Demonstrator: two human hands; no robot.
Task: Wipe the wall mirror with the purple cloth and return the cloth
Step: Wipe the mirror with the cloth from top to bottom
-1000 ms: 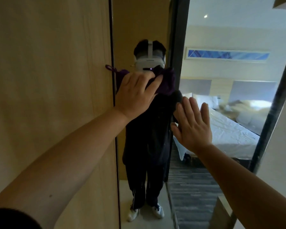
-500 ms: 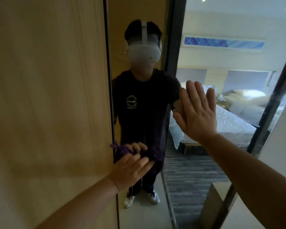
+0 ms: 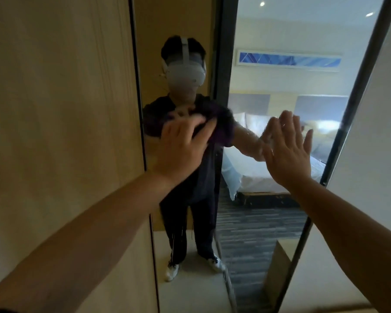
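Note:
A tall wall mirror (image 3: 269,222) with a dark frame stands in front of me. My left hand (image 3: 181,147) presses the purple cloth (image 3: 221,129) flat against the glass at chest height, near the mirror's left edge; the cloth shows blurred past my fingertips, mostly hidden by the hand. My right hand (image 3: 287,150) lies flat and open on the glass to the right, fingers spread and pointing up, with nothing in it.
A wooden wall panel (image 3: 61,132) runs along the mirror's left side. A pale wall (image 3: 375,154) borders the mirror frame on the right. The glass reflects a person wearing a headset, a bed and a carpeted floor.
My left hand swept the cloth down to the lower left part of the glass, then back up to chest height. My right hand stayed flat on the glass.

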